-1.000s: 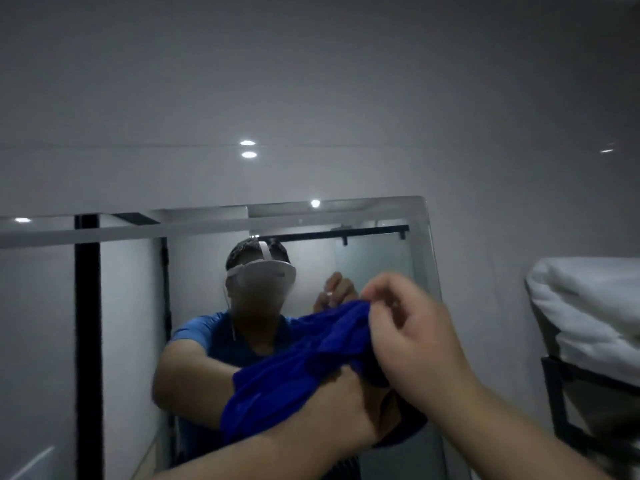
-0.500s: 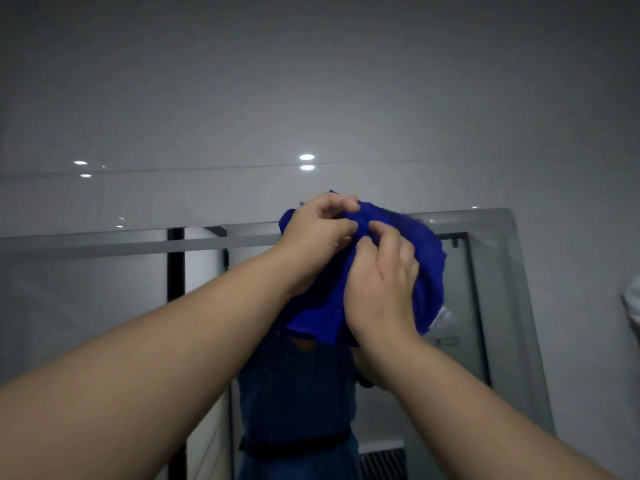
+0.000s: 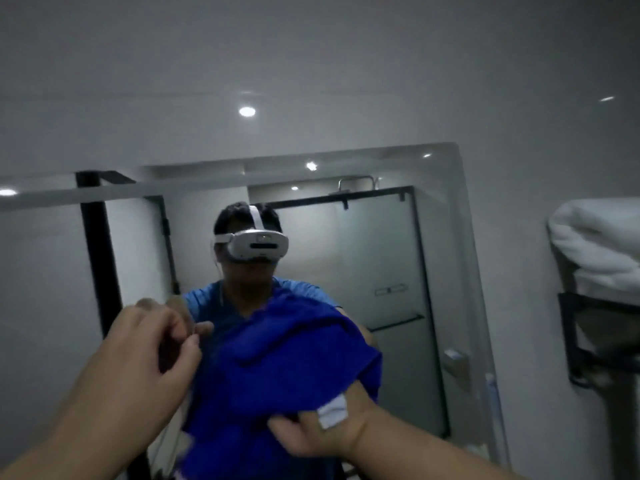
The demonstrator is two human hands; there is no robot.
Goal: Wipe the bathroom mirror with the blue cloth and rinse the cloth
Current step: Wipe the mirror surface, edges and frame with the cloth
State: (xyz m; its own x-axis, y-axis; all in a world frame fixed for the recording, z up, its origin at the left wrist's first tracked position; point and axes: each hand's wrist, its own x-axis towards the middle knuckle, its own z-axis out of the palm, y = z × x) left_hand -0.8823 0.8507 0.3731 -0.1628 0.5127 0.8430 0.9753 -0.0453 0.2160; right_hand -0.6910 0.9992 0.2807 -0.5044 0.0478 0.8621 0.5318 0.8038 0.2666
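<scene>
The blue cloth (image 3: 277,368) is bunched and draped over my right hand (image 3: 322,434) in front of the bathroom mirror (image 3: 381,258). That hand grips it from below, with the thumb and a white label showing under the cloth's edge. My left hand (image 3: 149,362) hovers just left of the cloth with its fingers curled and fingertips together. Whether it pinches a corner of the cloth is unclear. The mirror reflects a person in a blue shirt with a white headset, and a glass shower door.
Folded white towels (image 3: 595,251) lie on a black wall rack (image 3: 588,344) at the right, close to the mirror's right edge. Glossy grey wall tile (image 3: 311,64) rises above the mirror.
Both hands came down from the mirror's top edge to chest height. The cloth now lies over my right hand, and my left hand has moved off to its left side.
</scene>
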